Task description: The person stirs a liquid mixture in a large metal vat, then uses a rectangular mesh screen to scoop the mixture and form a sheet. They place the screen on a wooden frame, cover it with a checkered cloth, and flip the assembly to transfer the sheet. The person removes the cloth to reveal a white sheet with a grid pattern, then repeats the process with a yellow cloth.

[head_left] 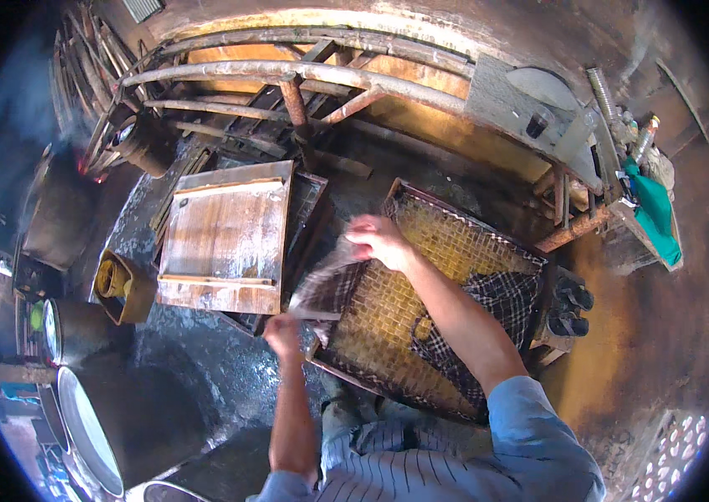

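Observation:
A pale, thin cloth (321, 283), blurred by motion, stretches between my two hands. My left hand (281, 335), low by the near right corner of a wet wooden board (225, 233), is closed on one end. My right hand (379, 241) pinches the other end, farther off and to the right. Below that hand lies a woven bamboo mat in a dark frame (379, 322). A black-and-white checked cloth (496, 293) lies crumpled over the mat's right side, partly hidden by my right forearm. The board rests on a dark frame (304, 209).
Large metal pots (91, 427) and a yellowish tub (133, 293) stand at the left on wet floor. A pole rack (296, 100) runs along the back. At the right are a table with a dark cup (538, 124), a green cloth (654, 209) and sandals (570, 309).

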{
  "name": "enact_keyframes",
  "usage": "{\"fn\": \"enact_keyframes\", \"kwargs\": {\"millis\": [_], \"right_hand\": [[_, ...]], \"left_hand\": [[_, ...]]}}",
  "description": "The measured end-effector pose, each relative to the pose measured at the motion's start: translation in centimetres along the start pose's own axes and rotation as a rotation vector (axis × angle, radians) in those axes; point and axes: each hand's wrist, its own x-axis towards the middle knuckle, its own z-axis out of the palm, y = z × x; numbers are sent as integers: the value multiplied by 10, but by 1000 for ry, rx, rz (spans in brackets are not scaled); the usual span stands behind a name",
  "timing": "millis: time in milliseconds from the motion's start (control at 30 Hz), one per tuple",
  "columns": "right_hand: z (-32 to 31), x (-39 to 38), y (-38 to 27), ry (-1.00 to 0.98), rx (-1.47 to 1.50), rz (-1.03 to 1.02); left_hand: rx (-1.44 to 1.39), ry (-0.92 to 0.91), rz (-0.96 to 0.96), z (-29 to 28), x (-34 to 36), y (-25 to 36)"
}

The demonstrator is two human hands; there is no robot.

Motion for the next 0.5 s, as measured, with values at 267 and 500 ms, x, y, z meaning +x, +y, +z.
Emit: {"fn": "enact_keyframes", "kwargs": {"millis": [267,500], "right_hand": [[-214,-119,68,411,-1755,261],[-133,-324,167,256,-1665,316]], "left_hand": [[317,-106,252,32,-68,31],[484,-692,583,93,-104,46]]}}
